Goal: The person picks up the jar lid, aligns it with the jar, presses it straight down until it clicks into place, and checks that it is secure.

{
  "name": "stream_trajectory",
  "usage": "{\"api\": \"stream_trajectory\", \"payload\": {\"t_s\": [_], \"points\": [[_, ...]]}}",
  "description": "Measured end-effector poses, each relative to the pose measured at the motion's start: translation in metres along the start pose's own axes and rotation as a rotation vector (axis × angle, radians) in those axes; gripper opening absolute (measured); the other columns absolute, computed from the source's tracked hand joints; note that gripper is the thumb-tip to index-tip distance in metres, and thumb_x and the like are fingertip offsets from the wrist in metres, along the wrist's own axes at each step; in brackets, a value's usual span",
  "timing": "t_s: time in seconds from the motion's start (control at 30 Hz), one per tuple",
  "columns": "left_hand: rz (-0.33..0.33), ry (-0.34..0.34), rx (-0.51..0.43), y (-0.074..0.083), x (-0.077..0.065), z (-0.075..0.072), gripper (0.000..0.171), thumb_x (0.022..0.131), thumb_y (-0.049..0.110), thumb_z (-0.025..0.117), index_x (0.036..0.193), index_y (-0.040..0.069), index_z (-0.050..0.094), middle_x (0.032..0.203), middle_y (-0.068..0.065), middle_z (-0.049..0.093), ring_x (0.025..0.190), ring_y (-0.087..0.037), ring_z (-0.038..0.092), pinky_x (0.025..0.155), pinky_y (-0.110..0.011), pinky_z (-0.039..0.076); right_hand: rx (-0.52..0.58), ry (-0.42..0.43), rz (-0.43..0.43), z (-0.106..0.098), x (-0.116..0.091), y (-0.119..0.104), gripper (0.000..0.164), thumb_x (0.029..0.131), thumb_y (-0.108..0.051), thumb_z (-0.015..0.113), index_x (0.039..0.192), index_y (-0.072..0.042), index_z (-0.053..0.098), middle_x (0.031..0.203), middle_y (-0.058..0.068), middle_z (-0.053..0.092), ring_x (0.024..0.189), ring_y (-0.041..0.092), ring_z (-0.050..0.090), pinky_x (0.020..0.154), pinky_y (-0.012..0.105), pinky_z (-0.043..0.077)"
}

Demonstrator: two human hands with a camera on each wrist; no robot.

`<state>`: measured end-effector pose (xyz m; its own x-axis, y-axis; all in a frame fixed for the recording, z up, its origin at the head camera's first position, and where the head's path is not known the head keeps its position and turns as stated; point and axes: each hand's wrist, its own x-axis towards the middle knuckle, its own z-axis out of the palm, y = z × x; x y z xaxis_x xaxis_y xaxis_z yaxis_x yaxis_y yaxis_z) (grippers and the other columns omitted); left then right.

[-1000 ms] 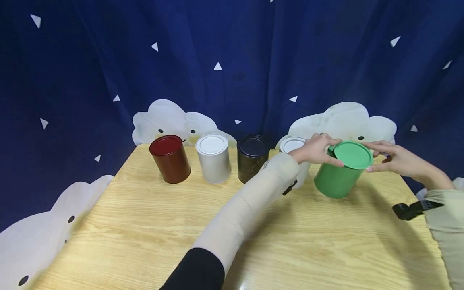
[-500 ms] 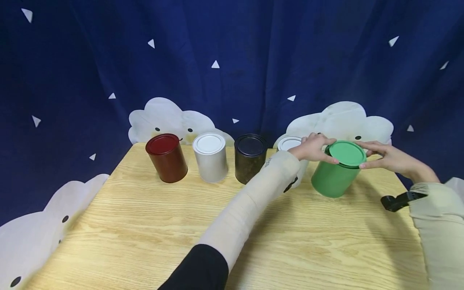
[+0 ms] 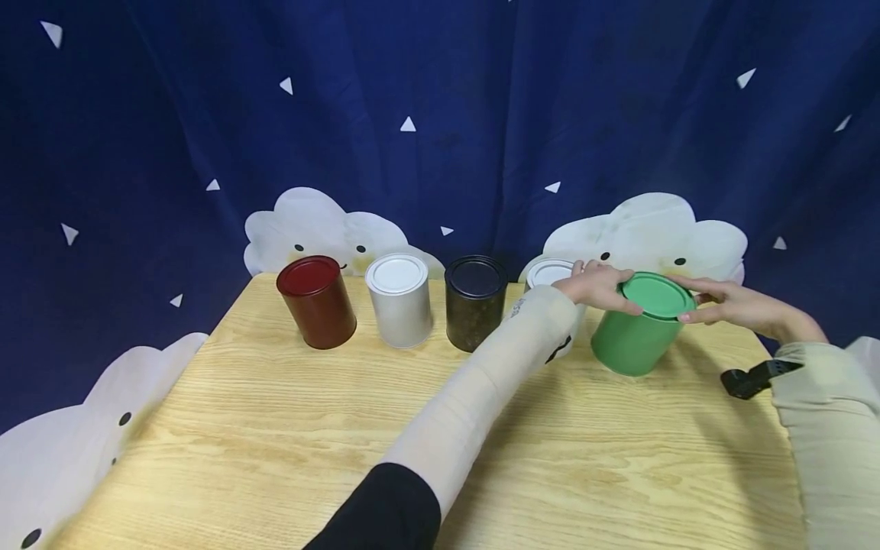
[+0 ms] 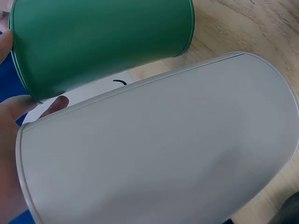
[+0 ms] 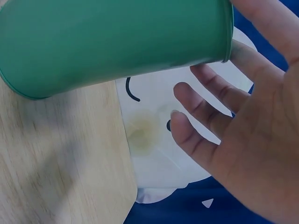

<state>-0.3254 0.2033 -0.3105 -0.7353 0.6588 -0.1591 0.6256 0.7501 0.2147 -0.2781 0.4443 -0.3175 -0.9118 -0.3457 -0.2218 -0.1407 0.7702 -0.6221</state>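
A green can [image 3: 631, 347] stands on the table at the right of a row of cans, with its green lid [image 3: 656, 294] lying flat over the top. My left hand [image 3: 594, 289] holds the lid's left edge, thumb at the front and fingers behind. On the opposite edge, the thumb and index finger of my right hand [image 3: 742, 305] hold the rim. The other right fingers [image 5: 196, 140] spread loosely beside the can in the right wrist view. A white can [image 4: 149, 158] lies under my left wrist, partly hidden by it in the head view.
To the left stand a black can [image 3: 474, 313], another white can [image 3: 401, 309] and a dark red can [image 3: 318, 305], all lidded. Behind the wooden table [image 3: 289, 443] hangs a dark blue curtain [image 3: 454, 153] with white clouds and triangles.
The green lid, earlier tilted and raised with a dark gap beneath, has come down level onto the can. Both hands have lowered with it, and the right has shifted left.
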Motion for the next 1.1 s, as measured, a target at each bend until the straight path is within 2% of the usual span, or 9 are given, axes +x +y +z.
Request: {"api": "stream_trajectory", "payload": {"t_s": [0.1,0.33,0.47,0.6,0.7,0.8,0.93,1.0,1.1], "points": [[-0.005,-0.006,-0.007,0.001,0.001,0.001,0.072,0.081,0.062,0.05,0.143,0.036,0.024,0.135,0.016,0.038,0.116,-0.006,0.029,0.093,-0.03,0.015,0.002,-0.004,0.001,-0.001,-0.001,0.0,0.075,0.088,-0.022,0.06,0.144,-0.002,0.016,0.129,0.019,0.032,0.096,0.008,0.042,0.076,0.038,0.042],[0.013,0.074,0.007,0.002,0.003,0.003,0.066,0.082,0.062,0.048,0.14,0.033,0.034,0.131,0.019,0.044,0.113,-0.007,0.038,0.089,-0.03,0.02,-0.024,0.052,0.0,0.0,-0.002,-0.003,0.07,0.09,-0.028,0.058,0.144,-0.003,0.022,0.128,0.016,0.034,0.098,0.015,0.04,0.076,0.04,0.04],[-0.01,0.104,-0.002,0.004,0.004,0.003,0.06,0.082,0.06,0.051,0.134,0.034,0.042,0.123,0.02,0.05,0.109,-0.004,0.042,0.089,-0.032,0.021,-0.048,0.091,-0.003,0.002,-0.002,-0.004,0.068,0.09,-0.031,0.057,0.143,-0.003,0.025,0.122,0.014,0.037,0.097,0.022,0.039,0.075,0.04,0.038],[-0.044,0.109,-0.026,0.007,0.004,0.003,0.059,0.08,0.06,0.054,0.133,0.035,0.044,0.12,0.02,0.051,0.108,-0.004,0.042,0.092,-0.034,0.02,-0.048,0.113,0.012,0.005,-0.002,-0.004,0.069,0.089,-0.032,0.058,0.143,-0.004,0.026,0.115,0.014,0.041,0.09,0.021,0.042,0.071,0.036,0.039],[-0.066,0.11,-0.033,0.009,0.004,0.002,0.06,0.079,0.06,0.055,0.133,0.035,0.044,0.121,0.02,0.05,0.109,-0.005,0.042,0.093,-0.034,0.019,-0.054,0.106,0.026,0.006,-0.001,-0.006,0.07,0.089,-0.034,0.058,0.143,-0.004,0.026,0.117,0.018,0.044,0.09,0.02,0.046,0.069,0.035,0.041],[-0.076,0.111,-0.029,0.009,0.003,0.001,0.061,0.079,0.061,0.056,0.133,0.035,0.044,0.123,0.021,0.049,0.11,-0.004,0.042,0.093,-0.034,0.019,-0.063,0.092,0.027,0.007,0.0,-0.01,0.07,0.088,-0.033,0.059,0.142,-0.002,0.027,0.125,0.024,0.043,0.098,0.027,0.049,0.069,0.037,0.043],[-0.071,0.109,-0.017,0.008,0.002,0.002,0.061,0.079,0.061,0.055,0.133,0.033,0.044,0.122,0.02,0.05,0.11,-0.004,0.042,0.093,-0.034,0.019,-0.067,0.086,0.025,0.007,0.001,-0.012,0.07,0.088,-0.032,0.059,0.141,0.0,0.027,0.125,0.028,0.042,0.104,0.037,0.047,0.068,0.04,0.043],[-0.068,0.106,-0.015,0.008,0.003,0.003,0.061,0.079,0.061,0.055,0.132,0.033,0.045,0.121,0.02,0.05,0.109,-0.004,0.042,0.093,-0.033,0.019,-0.068,0.088,0.022,0.008,0.001,-0.011,0.07,0.088,-0.032,0.059,0.141,0.0,0.027,0.126,0.027,0.041,0.103,0.035,0.047,0.069,0.039,0.043],[-0.059,0.109,-0.01,0.009,0.004,0.003,0.058,0.079,0.061,0.055,0.129,0.032,0.047,0.116,0.019,0.053,0.107,-0.005,0.043,0.093,-0.034,0.02,-0.058,0.105,0.017,0.009,-0.002,-0.008,0.068,0.089,-0.03,0.059,0.142,-0.001,0.027,0.125,0.023,0.043,0.094,0.023,0.049,0.069,0.037,0.043]]}}
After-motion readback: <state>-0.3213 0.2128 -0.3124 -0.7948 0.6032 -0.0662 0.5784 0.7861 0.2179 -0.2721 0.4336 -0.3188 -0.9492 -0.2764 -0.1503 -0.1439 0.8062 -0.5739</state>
